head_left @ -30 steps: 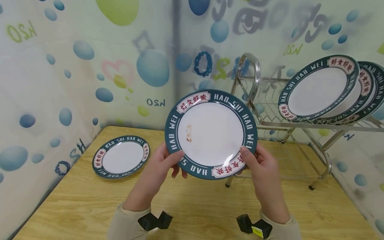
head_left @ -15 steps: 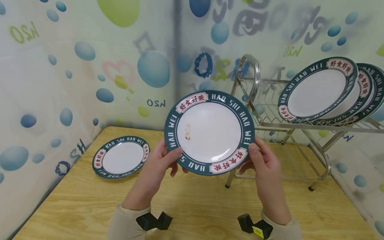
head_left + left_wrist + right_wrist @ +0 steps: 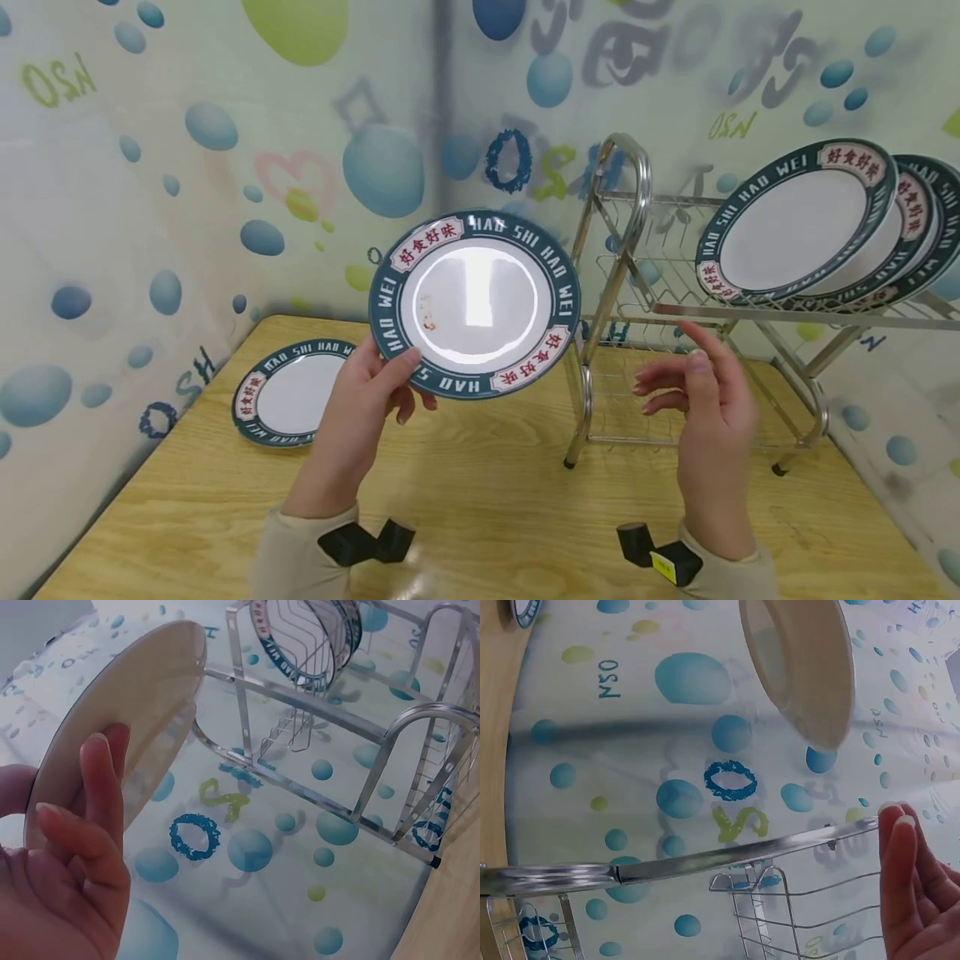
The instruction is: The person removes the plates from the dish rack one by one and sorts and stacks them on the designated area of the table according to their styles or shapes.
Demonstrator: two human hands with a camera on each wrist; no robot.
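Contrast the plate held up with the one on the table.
The held plate is up in the left hand; the other plate rests on the table. The held plate's white middle bears a brownish mark; the other plate's visible middle shows none. Both have dark green, lettered rims.

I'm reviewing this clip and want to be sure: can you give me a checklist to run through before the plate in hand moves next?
1. Held plate gripped at its rim by the left hand: ok.
2. Right hand free: ok, holding nothing.
3. Face of the held plate unmarked: not ok, brownish mark on it.
4. Rack standing on the table: ok.
5. Underside of the table plate clean: cannot tell, hidden.
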